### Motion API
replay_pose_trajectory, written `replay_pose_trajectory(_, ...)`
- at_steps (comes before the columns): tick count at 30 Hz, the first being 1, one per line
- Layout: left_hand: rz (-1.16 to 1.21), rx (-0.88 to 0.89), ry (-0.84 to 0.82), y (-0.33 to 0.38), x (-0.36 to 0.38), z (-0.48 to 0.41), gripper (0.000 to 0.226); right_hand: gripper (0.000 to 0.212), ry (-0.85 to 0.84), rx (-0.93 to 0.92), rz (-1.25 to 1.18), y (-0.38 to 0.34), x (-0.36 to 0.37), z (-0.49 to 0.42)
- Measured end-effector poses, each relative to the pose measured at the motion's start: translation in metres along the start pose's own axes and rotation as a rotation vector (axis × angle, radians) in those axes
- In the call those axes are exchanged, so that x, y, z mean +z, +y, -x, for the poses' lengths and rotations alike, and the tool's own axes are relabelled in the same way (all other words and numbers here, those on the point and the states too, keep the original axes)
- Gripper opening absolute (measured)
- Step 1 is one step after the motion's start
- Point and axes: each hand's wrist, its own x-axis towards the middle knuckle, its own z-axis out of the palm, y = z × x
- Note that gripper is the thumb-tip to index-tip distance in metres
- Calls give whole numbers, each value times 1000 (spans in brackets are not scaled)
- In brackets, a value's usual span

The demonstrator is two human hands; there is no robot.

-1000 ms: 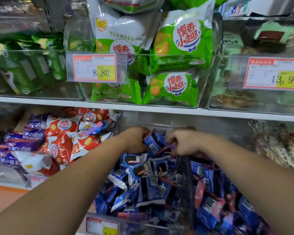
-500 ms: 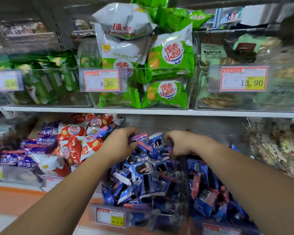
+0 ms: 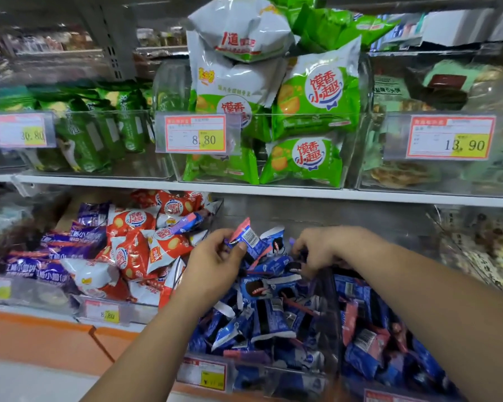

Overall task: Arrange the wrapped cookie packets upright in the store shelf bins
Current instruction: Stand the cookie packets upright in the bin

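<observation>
Lifted, since half a second back, out of the heap and up over the back half of the clear bin (image 3: 330, 314): one blue-and-pink packet (image 3: 249, 237), barcode side showing, tilted rather than upright. Pinched at its lower end between thumb and fingers of the left hand (image 3: 215, 265), over the bin's left side. Reaching into the back of the same bin, near that packet: the right hand (image 3: 325, 248), fingers curled down among the wrappers. Cannot tell whether gripping one or only pushing. Hands apart, with a few packets between.

Judging the task as barely begun. Filling the bin from front wall to back: blue cookie packets (image 3: 262, 320), jumbled, lying flat, slanted and crossed, none plainly standing in a row. Same tumble right of the bin's side wall, in the neighbouring bin (image 3: 389, 343). Left to do, by the look of it: nearly everything. Standing the held packet on end, probably at the back, then working forward through the heap. Left of the bin, red packets (image 3: 134, 245) heaped loosely as well.
</observation>
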Motion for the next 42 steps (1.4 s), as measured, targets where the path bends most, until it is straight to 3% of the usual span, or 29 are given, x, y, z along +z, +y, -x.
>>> replay_pose_trajectory(6,-33,49,-11,-6,3,2,21,40,15,6,-150,5,-3,-1)
replay_pose_trajectory(9,-5,45,5,-7,3,1,22,29,103,-30,-235,13,-4,3)
replay_pose_trajectory(13,53,52,65,0,2,3,20,35,232,-67,-343,19,-7,20)
replay_pose_trajectory(16,102,56,85,10,2,6,16,36,352,-93,-609,24,-7,44)
replay_pose_trajectory(20,210,24,82,23,6,9,10,22,468,-13,-948,32,1,73)
replay_pose_trajectory(26,446,-95,8,47,36,14,10,27,707,167,-649,55,14,89)
replay_pose_trajectory(30,449,-84,-124,79,71,23,20,22,864,220,-842,77,28,89)
replay_pose_trajectory(32,399,-79,-190,91,81,26,32,28,953,345,-762,92,32,90)
replay_pose_trajectory(34,326,-61,-167,90,82,24,35,22,977,377,-731,103,35,93)
replay_pose_trajectory(39,-147,96,-61,60,62,-1,14,9,901,103,-899,93,48,95)
replay_pose_trajectory(42,-407,161,-125,47,58,-37,14,12,828,-31,-893,75,57,84)
